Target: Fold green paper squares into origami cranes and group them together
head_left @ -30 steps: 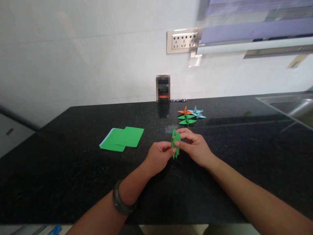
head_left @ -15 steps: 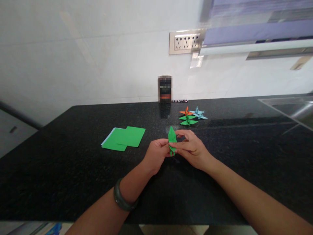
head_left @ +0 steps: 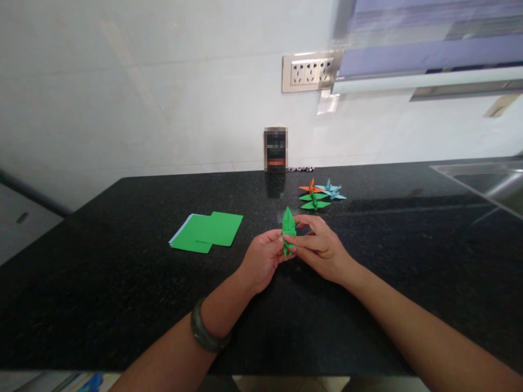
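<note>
A folded green origami paper stands upright between my hands, its broad pointed tip up and narrow points hanging below. My left hand pinches it from the left, the thumb on its near side and some fingers behind. From the right, my right hand grips it with thumb and index finger, the other fingers bent. Just beyond my right hand lie folded paper cranes: green ones, an orange one and light blue ones. To the left, green paper squares overlap, with pale blue edges under them.
The dark speckled countertop runs back to a white wall. A phone-like dark object, pixelated, leans there beside a beaded strand. A metal sink is at the far right. A socket panel is on the wall.
The folded green paper has risen slightly and turned a little in my fingers. My left fingers reach further beneath it. The cranes and paper squares stay in place.
</note>
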`<control>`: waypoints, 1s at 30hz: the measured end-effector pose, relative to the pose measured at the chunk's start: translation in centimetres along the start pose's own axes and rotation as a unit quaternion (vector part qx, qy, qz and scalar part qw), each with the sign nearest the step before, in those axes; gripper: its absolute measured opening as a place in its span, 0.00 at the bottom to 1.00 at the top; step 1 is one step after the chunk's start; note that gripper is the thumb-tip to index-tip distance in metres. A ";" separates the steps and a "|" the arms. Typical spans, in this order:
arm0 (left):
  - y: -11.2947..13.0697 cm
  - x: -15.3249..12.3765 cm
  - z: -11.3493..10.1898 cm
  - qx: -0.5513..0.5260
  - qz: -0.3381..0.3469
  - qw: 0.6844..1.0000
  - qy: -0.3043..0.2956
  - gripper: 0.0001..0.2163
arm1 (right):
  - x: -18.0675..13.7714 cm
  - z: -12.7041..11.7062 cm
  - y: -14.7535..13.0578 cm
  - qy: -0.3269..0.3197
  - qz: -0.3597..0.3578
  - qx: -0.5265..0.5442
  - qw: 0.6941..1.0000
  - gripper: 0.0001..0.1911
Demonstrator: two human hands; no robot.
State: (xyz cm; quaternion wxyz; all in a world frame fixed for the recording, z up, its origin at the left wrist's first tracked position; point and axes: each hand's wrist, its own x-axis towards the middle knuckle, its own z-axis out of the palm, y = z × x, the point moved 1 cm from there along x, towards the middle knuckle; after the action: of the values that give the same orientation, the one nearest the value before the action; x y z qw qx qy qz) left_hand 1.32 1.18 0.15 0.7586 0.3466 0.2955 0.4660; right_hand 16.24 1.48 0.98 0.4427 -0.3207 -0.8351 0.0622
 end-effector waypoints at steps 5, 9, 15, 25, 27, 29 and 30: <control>0.0 0.0 0.3 0.017 0.013 1.000 -0.003 0.09 | 0.0 0.0 -0.1 -0.004 0.013 0.005 1.000 0.13; 0.0 0.0 0.3 -0.001 0.008 1.000 0.007 0.08 | -0.1 0.0 0.0 -0.006 0.018 0.006 1.000 0.13; 0.2 -0.1 0.2 -0.017 0.025 0.999 0.033 0.08 | -0.4 0.1 -0.2 -0.044 0.034 0.013 0.998 0.14; -0.4 0.0 -0.2 0.124 0.048 0.990 0.047 0.10 | 0.0 0.8 -0.3 0.071 0.253 0.168 0.950 0.07; -0.3 0.0 -0.2 0.184 0.071 0.979 0.056 0.10 | 0.0 1.1 -0.2 0.042 0.295 0.199 0.934 0.10; -0.2 -0.1 -0.2 0.248 0.090 0.963 0.065 0.10 | -0.1 1.2 -0.2 0.005 0.313 0.232 0.921 0.11; -0.1 -0.2 -0.2 0.274 0.093 0.955 0.069 0.10 | -0.1 1.3 -0.3 -0.007 0.317 0.246 0.916 0.11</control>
State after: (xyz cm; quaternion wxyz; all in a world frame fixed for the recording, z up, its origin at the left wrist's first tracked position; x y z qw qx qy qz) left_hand 1.17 1.04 -0.03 0.5651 0.5341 0.4301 0.4587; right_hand 15.15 1.42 0.24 0.4589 -0.4498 -0.6507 0.4047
